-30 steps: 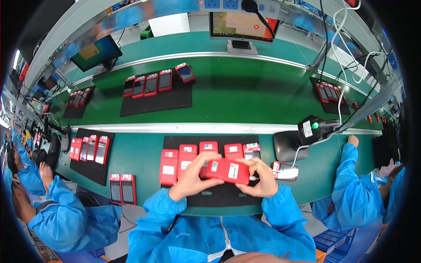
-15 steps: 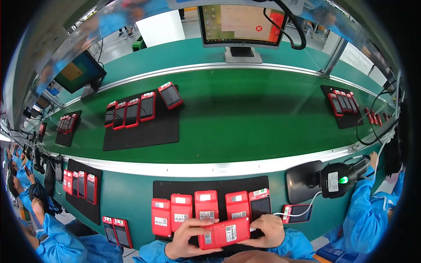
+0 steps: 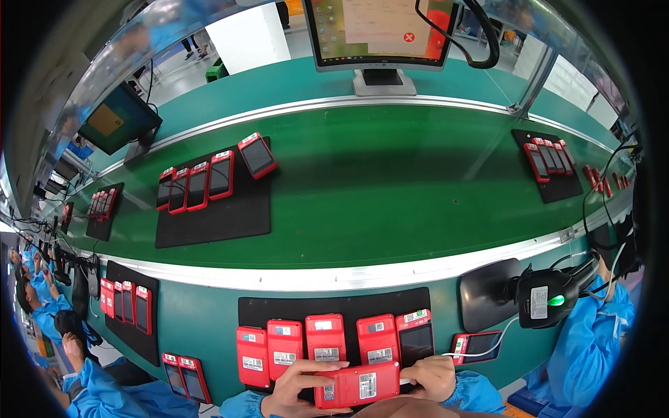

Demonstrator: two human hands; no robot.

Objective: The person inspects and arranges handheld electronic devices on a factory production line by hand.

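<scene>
My left hand (image 3: 296, 390) grips one end of a red handheld terminal (image 3: 359, 385), its labelled back facing up. At the other end, my right hand (image 3: 432, 378) pinches the end of a white cable (image 3: 503, 333); a small white bit shows against the terminal's edge, and whether it is plugged in is hidden. Beyond my hands, several more red terminals (image 3: 325, 336) lie in a row on a black mat (image 3: 279, 308), mostly backs up. The rightmost one (image 3: 416, 338) lies screen up. Another terminal (image 3: 477, 346) lies screen up beside the mat, the cable crossing it.
A black scanner (image 3: 547, 296) with a green light stands on its base at the right. Further terminals lie on mats at the left (image 3: 143, 310) and across the green belt (image 3: 209, 230). A monitor (image 3: 380, 35) stands behind. Co-workers in blue sleeves (image 3: 582, 341) sit on both sides.
The view has shifted slightly, so the mat and terminals appear lower. Both hands keep the held terminal and cable end in nearly the same position.
</scene>
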